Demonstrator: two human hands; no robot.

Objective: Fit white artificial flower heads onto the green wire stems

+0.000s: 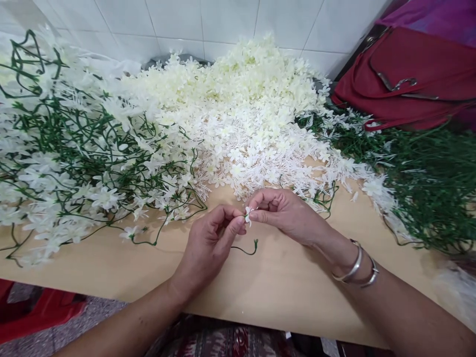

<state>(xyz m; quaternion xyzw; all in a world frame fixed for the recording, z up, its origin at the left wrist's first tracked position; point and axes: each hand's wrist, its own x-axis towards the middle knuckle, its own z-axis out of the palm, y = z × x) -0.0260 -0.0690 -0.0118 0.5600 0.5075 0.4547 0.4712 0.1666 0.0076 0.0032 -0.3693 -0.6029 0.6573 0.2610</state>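
Observation:
Low over the front of the table, my two hands meet fingertip to fingertip. My left hand [211, 243] pinches a green plastic stem [245, 253], whose free end curls out below the fingers with a small bud-like tip. Between thumb and finger of my right hand [282, 214] is a small white artificial flower [248, 215]. The flower sits at the stem's upper end, touching both hands' fingertips. Whether it is fully seated on the stem is hidden by the fingers. Two silver bangles circle my right wrist.
Loose white flower heads [238, 109] are heaped behind my hands. A tangle of green stems with flowers [85, 144] covers the left side. Bare green stems [431, 183] lie at the right, below a red bag [416, 74]. A red stool [40, 307] stands at lower left.

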